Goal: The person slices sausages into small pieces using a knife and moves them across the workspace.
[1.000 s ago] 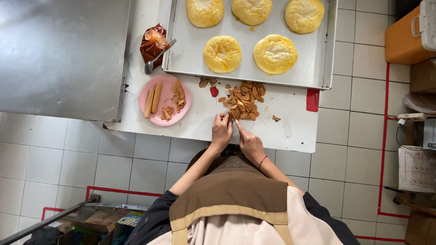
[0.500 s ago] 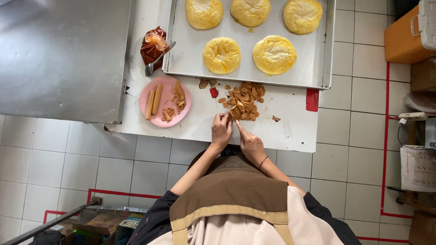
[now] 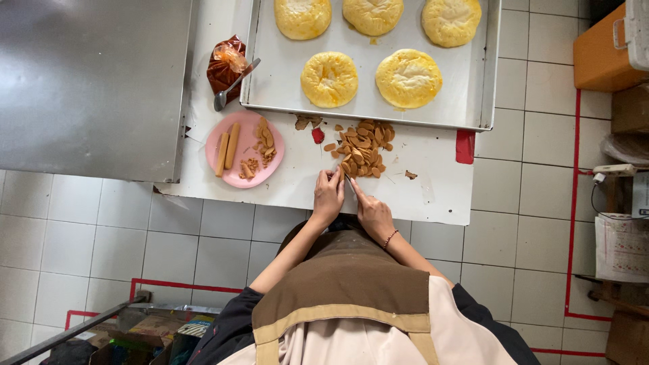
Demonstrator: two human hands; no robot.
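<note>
Very little differs from a second ago. The left hand (image 3: 328,196) and right hand (image 3: 374,215) sit a touch lower in the view, at the near edge of the pile of sausage slices (image 3: 362,147), with the knife blade (image 3: 349,182) between them; the shift matches a slight tilt of the head camera. The pile looks about the same size, any added slices too small to tell.

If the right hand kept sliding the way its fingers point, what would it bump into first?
The right hand points up toward the pile of sliced sausage pieces, so it would likely meet that first, with the baking tray beyond it. Height above the table is hard to judge.
</note>
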